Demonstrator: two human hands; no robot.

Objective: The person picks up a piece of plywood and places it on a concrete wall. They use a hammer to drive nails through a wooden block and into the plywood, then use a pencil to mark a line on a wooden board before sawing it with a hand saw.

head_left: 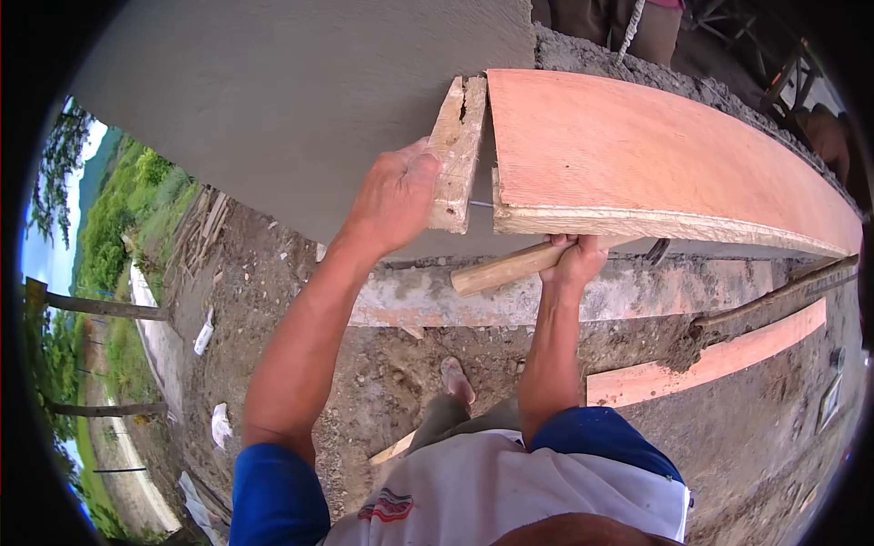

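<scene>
My left hand (398, 196) grips a short, rough wooden block (458, 155) against the grey plastered wall (309, 100). Right of the block, a narrow gap apart, runs a long reddish plywood panel (637, 146) with a pale batten (655, 222) along its near edge. A thin metal nail or rod (481, 205) spans the gap between block and batten. Below the batten, my right hand (575, 262) is closed round a wooden piece (501, 270) that points left. Part of that piece is hidden behind the fingers.
A strip of plywood (710, 357) lies on the dirt at the right, near a long stick (774, 293). Rough concrete (692, 84) borders the panel's far side, with a person's legs (583, 20) beyond. Wooden posts (105, 308) stand at the left.
</scene>
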